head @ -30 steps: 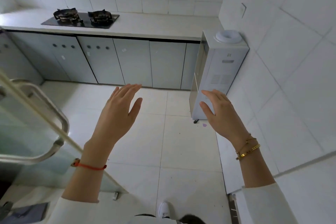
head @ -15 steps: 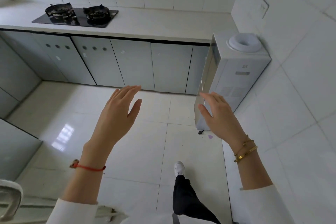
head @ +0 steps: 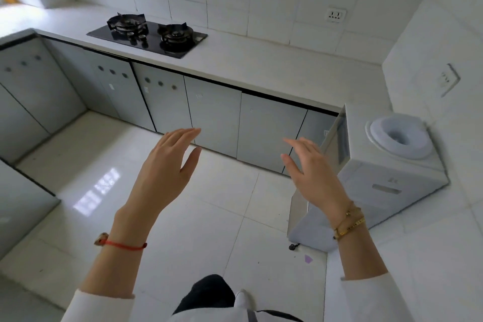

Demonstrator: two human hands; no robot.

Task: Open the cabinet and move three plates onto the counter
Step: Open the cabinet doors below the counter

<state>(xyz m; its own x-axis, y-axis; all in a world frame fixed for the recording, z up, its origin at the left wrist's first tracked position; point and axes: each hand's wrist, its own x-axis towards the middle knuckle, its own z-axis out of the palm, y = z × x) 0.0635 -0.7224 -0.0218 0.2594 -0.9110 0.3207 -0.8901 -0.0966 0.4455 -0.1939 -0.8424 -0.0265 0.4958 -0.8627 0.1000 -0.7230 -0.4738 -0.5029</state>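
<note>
The task stands at its very start, as judged from the layout: the row of grey cabinet doors (head: 214,117) under the counter (head: 261,65) is shut all along, and no plates are seen anywhere. They are presumably behind one of those doors, but which one cannot be told.

The left hand (head: 164,172) and the right hand (head: 316,178) are held out in front of the body, both spread with nothing in them, fingers loosely extended, well short of the doors. The step in hand is the approach across the floor (head: 209,217).

The next move calls for the gap to the doors to be closed, one door to be chosen, and its edge to be caught, since no handles are seen on the plain panels ahead; some doors to the left carry three round holes near the top. A stoop will probably be needed, as the doors sit low.

For room: the floor ahead is bare and open. To the right a white water dispenser (head: 379,165) stands against the wall, just beside the last narrow door, so a door swung there may be crowded. The counter is bare to the right of the gas hob (head: 149,36), and that stretch is judged fit for setting plates, clear of the front edge.
</note>
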